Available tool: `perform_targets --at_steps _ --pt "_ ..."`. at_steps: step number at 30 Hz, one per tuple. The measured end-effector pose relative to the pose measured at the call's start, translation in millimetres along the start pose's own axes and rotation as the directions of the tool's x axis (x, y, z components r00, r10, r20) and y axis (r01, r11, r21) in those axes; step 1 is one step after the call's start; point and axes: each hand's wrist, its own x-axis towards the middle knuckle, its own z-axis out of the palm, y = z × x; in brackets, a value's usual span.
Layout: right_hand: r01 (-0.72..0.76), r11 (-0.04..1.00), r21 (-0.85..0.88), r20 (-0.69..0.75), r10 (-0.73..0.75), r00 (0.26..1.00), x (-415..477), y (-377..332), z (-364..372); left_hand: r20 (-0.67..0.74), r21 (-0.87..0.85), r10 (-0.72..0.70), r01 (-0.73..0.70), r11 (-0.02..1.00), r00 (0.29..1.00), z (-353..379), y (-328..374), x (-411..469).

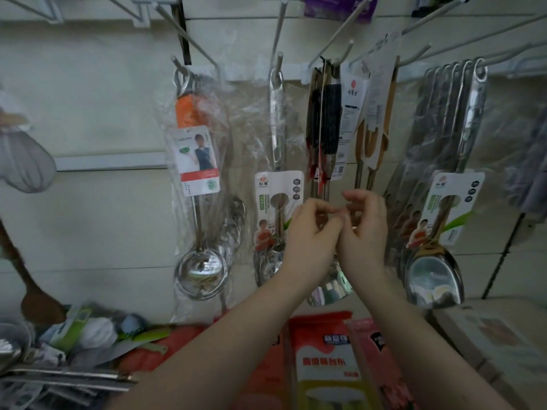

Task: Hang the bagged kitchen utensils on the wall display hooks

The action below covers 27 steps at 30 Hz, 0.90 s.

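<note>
Bagged utensils hang on white wall hooks (343,54): orange-handled ladles (198,261), a steel spoon with a card (278,202), black-handled utensils (330,125), wood-handled utensils (373,137) and steel spatulas (432,270). My left hand (310,235) is raised in front of the black-handled utensils, its fingers curled round their steel shafts. Right beside it, my right hand (367,232) curls its fingers where a wood-handled utensil's shaft runs down. The thumbs and forefingers nearly meet. A steel bowl (328,288) shows below the hands.
Several bare hooks (278,31) stick out above. On the surface below lie loose bagged utensils (74,350) at the left, red packets (322,359) in the middle and a box (488,335) at the right. A wooden spoon (35,303) hangs far left.
</note>
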Motion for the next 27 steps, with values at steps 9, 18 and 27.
perform_targets --at_steps 9,18,27 --pt "-0.006 0.994 0.107 0.119 -0.006 0.993 -16.1 -25.5 34.3 -0.132 -0.104 0.051 -0.064 0.993 0.99 -49.0 9.8 -2.7" --pt "-0.1 0.987 0.129 0.07 0.091 0.993 -32.7 -21.7 46.9 -0.139 -0.227 0.01 -0.041 0.973 0.99 -66.2 11.9 -6.0" --pt "-0.014 0.966 0.257 0.012 0.011 1.0 -35.0 -46.2 46.4 -0.199 -0.187 0.118 -0.156 0.97 0.973 -59.4 16.9 1.6"
